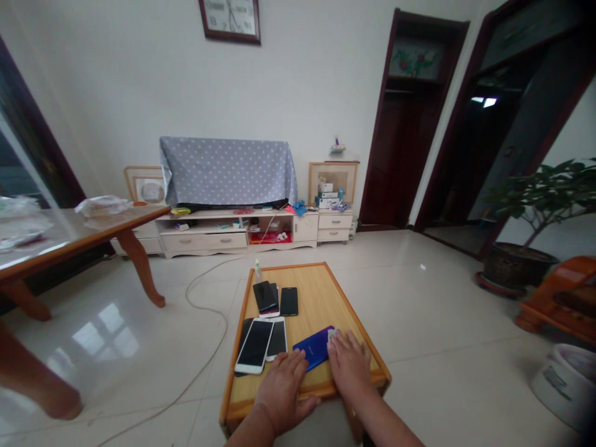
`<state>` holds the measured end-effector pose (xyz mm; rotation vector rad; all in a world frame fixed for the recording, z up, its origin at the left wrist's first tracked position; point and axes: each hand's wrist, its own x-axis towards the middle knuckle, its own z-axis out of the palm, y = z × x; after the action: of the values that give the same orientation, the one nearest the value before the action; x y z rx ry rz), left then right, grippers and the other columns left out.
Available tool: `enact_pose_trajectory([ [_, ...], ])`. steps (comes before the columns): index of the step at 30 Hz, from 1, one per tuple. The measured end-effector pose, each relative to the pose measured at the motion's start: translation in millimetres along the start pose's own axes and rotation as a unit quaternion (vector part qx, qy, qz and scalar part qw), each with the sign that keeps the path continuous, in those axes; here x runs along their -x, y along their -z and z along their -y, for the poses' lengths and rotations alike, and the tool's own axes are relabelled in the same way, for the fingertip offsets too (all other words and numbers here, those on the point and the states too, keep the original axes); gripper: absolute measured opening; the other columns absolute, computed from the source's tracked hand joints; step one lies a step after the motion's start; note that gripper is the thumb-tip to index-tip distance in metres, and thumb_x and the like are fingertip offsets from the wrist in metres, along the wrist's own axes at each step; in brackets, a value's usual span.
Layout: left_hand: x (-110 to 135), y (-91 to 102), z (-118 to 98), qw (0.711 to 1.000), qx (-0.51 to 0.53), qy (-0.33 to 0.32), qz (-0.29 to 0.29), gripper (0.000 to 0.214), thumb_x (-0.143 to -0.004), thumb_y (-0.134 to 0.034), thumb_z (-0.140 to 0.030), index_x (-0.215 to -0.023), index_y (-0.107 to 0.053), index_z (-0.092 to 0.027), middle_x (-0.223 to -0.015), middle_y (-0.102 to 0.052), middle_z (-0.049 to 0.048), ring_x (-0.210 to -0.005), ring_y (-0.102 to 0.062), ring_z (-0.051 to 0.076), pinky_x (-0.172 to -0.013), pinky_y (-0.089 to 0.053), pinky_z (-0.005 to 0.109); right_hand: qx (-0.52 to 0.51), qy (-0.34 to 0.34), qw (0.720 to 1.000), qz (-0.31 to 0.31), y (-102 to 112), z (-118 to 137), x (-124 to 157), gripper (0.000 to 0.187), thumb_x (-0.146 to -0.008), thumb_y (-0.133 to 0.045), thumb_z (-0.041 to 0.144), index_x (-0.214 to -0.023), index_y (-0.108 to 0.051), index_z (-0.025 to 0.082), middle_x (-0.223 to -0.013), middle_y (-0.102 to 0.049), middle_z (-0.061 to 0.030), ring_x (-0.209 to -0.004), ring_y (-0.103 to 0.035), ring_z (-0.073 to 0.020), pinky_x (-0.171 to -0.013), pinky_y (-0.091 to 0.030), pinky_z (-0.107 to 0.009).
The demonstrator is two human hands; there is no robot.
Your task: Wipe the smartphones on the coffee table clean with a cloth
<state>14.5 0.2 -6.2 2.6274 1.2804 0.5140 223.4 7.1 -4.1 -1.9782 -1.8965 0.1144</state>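
On my feed, the left grip (282, 391) is wide, its fingers spread flat on the bench (321, 304) near the front edge, holding nothing. The right grip (349, 363) is also spread, palm down, with its fingertips on a white wipe (332, 334) at the far right corner of the blue phone (313, 347). I cannot tell whether it is pinching the wipe.

The phone lies flat between the two grips, just beside the left one. Its long axis runs roughly across my view, rising slightly toward the right grip.

To its left, a white-framed phone (254, 346) lies against a dark phone (277, 338), both pointing away from me and slightly tilted. Farther along the bench are a black phone (289, 302), a stack of phones (265, 297) and a small bottle (257, 269) near the far edge.

Beyond the bench, a cable (200, 298) curves across the floor (419, 310) toward a cream cabinet (233, 242) against the far wall.
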Motion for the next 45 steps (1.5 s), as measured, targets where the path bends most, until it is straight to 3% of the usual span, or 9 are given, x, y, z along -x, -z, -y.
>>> enact_pose_trajectory([
  [5, -1.7, -1.5, 1.8, 1.000, 0.019, 0.002, 0.003, 0.074, -0.076, -0.064, -0.065, -0.138, -0.051, -0.026, -0.145, -0.054, 0.0098, -0.137, -0.047, 0.030, -0.117, -0.030, 0.047, -0.036, 0.118, 0.990, 0.066, -7.9, 12.8, 17.0, 0.046, -0.101, -0.031, 0.049, -0.141, -0.052, 0.041, -0.151, -0.047, 0.0019, -0.149, -0.025, -0.0291, -0.119, -0.008, -0.060],
  [11, -0.6, -3.1, 2.9, 0.999, 0.015, 0.028, 0.019, 0.080, -0.073, -0.065, -0.069, -0.138, -0.051, -0.025, -0.149, -0.049, 0.0115, -0.138, -0.045, 0.031, -0.118, -0.027, 0.050, 0.006, -0.028, 0.999, 0.026, -5.1, 3.5, -0.4, 0.052, -0.102, -0.024, 0.049, -0.141, -0.054, 0.033, -0.151, -0.046, -0.0032, -0.149, -0.020, -0.0346, -0.113, -0.003, -0.072],
  [16, -0.6, -1.2, 0.1, 1.000, 0.019, 0.018, 0.002, 0.072, -0.076, -0.063, -0.065, -0.136, -0.053, -0.026, -0.145, -0.054, 0.0102, -0.136, -0.047, 0.030, -0.118, -0.026, 0.051, -0.017, 0.104, 0.993, 0.058, -14.4, 12.4, 9.3, 0.047, -0.100, -0.031, 0.050, -0.141, -0.053, 0.039, -0.151, -0.046, -0.0004, -0.149, -0.024, -0.0302, -0.117, -0.003, -0.065],
  [22, -1.1, 0.5, -1.5, 0.999, 0.024, 0.027, 0.017, 0.077, -0.074, -0.065, -0.066, -0.138, -0.051, -0.026, -0.148, -0.050, 0.0129, -0.137, -0.046, 0.033, -0.117, -0.026, 0.053, -0.004, -0.028, 0.999, 0.031, -9.8, 3.3, -1.8, 0.052, -0.102, -0.022, 0.050, -0.141, -0.054, 0.036, -0.152, -0.045, -0.0011, -0.149, -0.021, -0.0343, -0.112, -0.002, -0.073],
  [27, -1.0, -0.2, -2.5, 0.999, 0.029, 0.027, 0.006, 0.072, -0.076, -0.065, -0.064, -0.136, -0.054, -0.027, -0.147, -0.052, 0.0115, -0.135, -0.048, 0.032, -0.117, -0.026, 0.053, -0.034, 0.122, 0.987, 0.095, -7.9, 9.3, 0.9, 0.049, -0.101, -0.027, 0.051, -0.142, -0.052, 0.040, -0.152, -0.046, 0.0003, -0.149, -0.024, -0.0290, -0.117, -0.003, -0.063],
  [33, -0.9, -0.3, -2.1, 1.000, 0.015, 0.022, 0.014, 0.077, -0.075, -0.064, -0.065, -0.138, -0.051, -0.024, -0.148, -0.051, 0.0123, -0.137, -0.046, 0.031, -0.116, -0.029, 0.049, -0.024, -0.006, 0.997, 0.072, -4.1, 16.5, -10.2, 0.054, -0.102, -0.021, 0.051, -0.141, -0.054, 0.035, -0.153, -0.044, -0.0019, -0.149, -0.021, -0.0346, -0.112, -0.004, -0.072],
  [37, -1.6, -2.6, -2.6, 1.000, 0.017, 0.009, -0.006, 0.077, -0.076, -0.065, -0.062, -0.142, -0.047, -0.025, -0.144, -0.055, 0.0097, -0.135, -0.047, 0.029, -0.117, -0.030, 0.046, -0.065, 0.115, 0.983, 0.131, -4.9, 24.3, -11.7, 0.052, -0.103, -0.019, 0.052, -0.142, -0.051, 0.039, -0.153, -0.044, 0.0022, -0.149, -0.021, -0.0296, -0.116, -0.002, -0.065],
  [42, -1.3, -4.2, -0.8, 1.000, 0.001, 0.018, 0.005, 0.082, -0.073, -0.066, -0.066, -0.142, -0.046, -0.024, -0.148, -0.050, 0.0107, -0.136, -0.045, 0.030, -0.117, -0.029, 0.047, -0.061, 0.062, 0.987, 0.134, 2.0, 29.8, -19.2, 0.056, -0.102, -0.016, 0.054, -0.142, -0.052, 0.037, -0.153, -0.044, 0.0010, -0.150, -0.017, -0.0331, -0.114, -0.001, -0.068],
  [45, -1.4, -1.6, -0.9, 1.000, -0.012, 0.018, 0.023, 0.085, -0.074, -0.063, -0.068, -0.145, -0.042, -0.027, -0.150, -0.049, 0.0094, -0.139, -0.042, 0.030, -0.118, -0.026, 0.049, -0.088, 0.101, 0.975, 0.178, 8.1, 39.4, -25.9, 0.061, -0.102, -0.011, 0.056, -0.139, -0.055, 0.037, -0.152, -0.047, 0.0011, -0.149, -0.020, -0.0299, -0.116, 0.001, -0.064],
])
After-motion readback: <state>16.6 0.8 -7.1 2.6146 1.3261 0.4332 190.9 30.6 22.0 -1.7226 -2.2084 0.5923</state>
